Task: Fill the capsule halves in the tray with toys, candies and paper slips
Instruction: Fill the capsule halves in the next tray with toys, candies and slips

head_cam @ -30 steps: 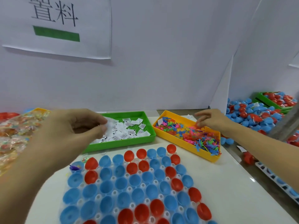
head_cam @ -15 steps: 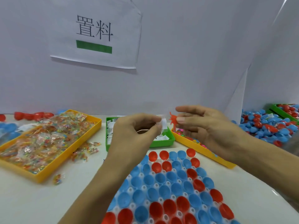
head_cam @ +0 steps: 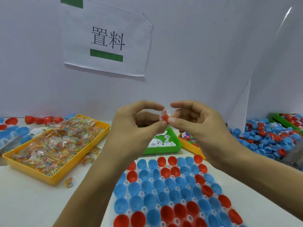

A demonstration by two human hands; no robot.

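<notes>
A small red plastic toy [head_cam: 166,117] with thin spiky limbs is pinched between the two hands, raised above the desk [head_cam: 32,202] and in front of the green plastic tray of white paper slips [head_cam: 164,143]. The left hand [head_cam: 136,126] is curled, its thumb and forefinger closed together at the toy, and a small white paper slip [head_cam: 162,113] is held at the same fingertips, just behind the red toy. The right hand [head_cam: 195,123] meets it from the other side, its thumb and forefinger closed on the toy's right edge, so that the toy lies exactly where the fingertips of both hands touch; the remaining fingers [head_cam: 182,104] of the right hand arch loosely above.

Below the hands the white tray of blue and red plastic capsule halves [head_cam: 172,194] is laid on the desk, open sides up. To the left a yellow plastic tray of wrapped candies [head_cam: 55,145] is placed, with one loose wrapped candy [head_cam: 69,182] beside its near corner. A yellow tray of small coloured toys [head_cam: 190,141] is seen partly behind the right wrist, and a heap of loose blue and red capsule halves [head_cam: 270,138] is piled at the far right.
</notes>
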